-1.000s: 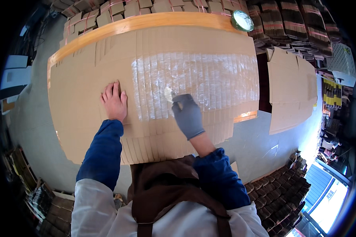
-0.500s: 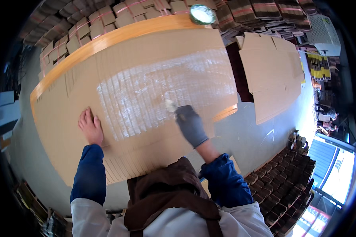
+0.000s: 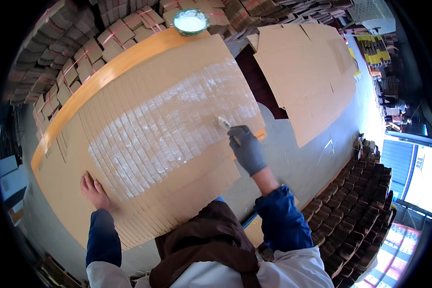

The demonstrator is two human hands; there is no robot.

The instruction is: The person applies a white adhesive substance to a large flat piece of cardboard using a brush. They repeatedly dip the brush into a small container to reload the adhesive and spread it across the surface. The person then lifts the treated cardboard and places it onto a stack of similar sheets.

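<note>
Fanned rows of overlapping cardboard sheets [image 3: 177,185] lie on a wooden table [image 3: 81,93]. A wet, whitish coat of what looks like glue [image 3: 153,129] covers a wide band across them. My right hand [image 3: 247,150], in a grey glove, is closed round a brush [image 3: 224,123] with whitish bristles, over the right part of the coated band. The brush's handle is mostly hidden in the fist. My bare left hand [image 3: 95,192] lies flat on the cardboard left of the coated band, its fingers stretched out.
A green-rimmed bowl of white paste [image 3: 191,22] stands on the table's far edge. Large flat cardboard [image 3: 307,77] lies to the right. Strapped cardboard bundles [image 3: 81,62] are stacked behind the table, and dark stacked cardboard pieces [image 3: 355,211] stand at the lower right.
The view has turned, so table and bowl appear shifted left. The brush has moved rightward over the coated band in my right hand. My left hand stays flat on the cardboard.
</note>
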